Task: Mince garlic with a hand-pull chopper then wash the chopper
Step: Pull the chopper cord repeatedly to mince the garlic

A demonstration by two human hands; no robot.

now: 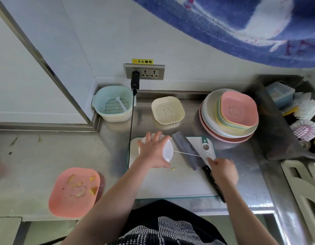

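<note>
Pink square plate point(74, 192) well left of the left fingers: smooth plastic, a few pale yellow scraps on it. Blue slotted colander basket point(114, 103) in a cream tub, far beyond the left fingers at the wall. Left hand point(154, 152) spread flat, fingers straight, pressing down on the chopper point(166, 151): round, white, glossy plastic lid, sitting on the white cutting board point(178, 183). Tiny yellowish garlic bit point(173, 168) loose on the board just below the left palm. Thin white pull cord point(186, 153) taut between lid and right fingers, crossing over the cleaver point(188, 150): flat grey steel blade, black handle, lying directly under the cord. Right hand point(222, 169) curled, pinching the white pull handle at the cord's end, resting over the cleaver handle. Cream square dish point(168, 110) beyond the fingers; stack of pastel plates point(229, 114) beyond the right hand. Brushes point(305, 129) far right, by the sink edge.

Risks, as judged: cord rubbing the blade edge and fraying; right knuckles hitting the cleaver on a pull; chopper skidding on the smooth board if the flat palm slips; cleaver knocked off the counter edge.
</note>
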